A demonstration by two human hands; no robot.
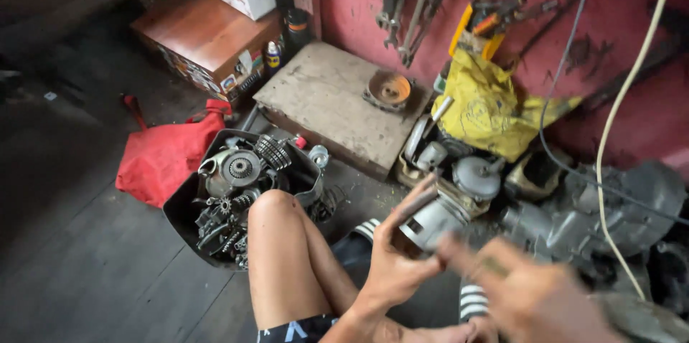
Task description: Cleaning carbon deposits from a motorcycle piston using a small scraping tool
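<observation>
My left hand [391, 257] grips a grey metal piston-like cylinder [430, 222], holding it up over the floor above my bent knee [276, 207]. My right hand [535, 293] is blurred, close to the cylinder's right side, with fingers stretched toward it; whether it touches the part I cannot tell. It seems to hold nothing, though a ring shows on one finger.
A black tub [186, 203] of gears and engine parts sits left of my knee, beside a red bag [161, 160]. A wooden block [323, 99] bears a round rusty part [389, 90]. Engine pieces [596, 214], a yellow bag [484, 110], cables and hanging wrenches [409, 6] line the red wall.
</observation>
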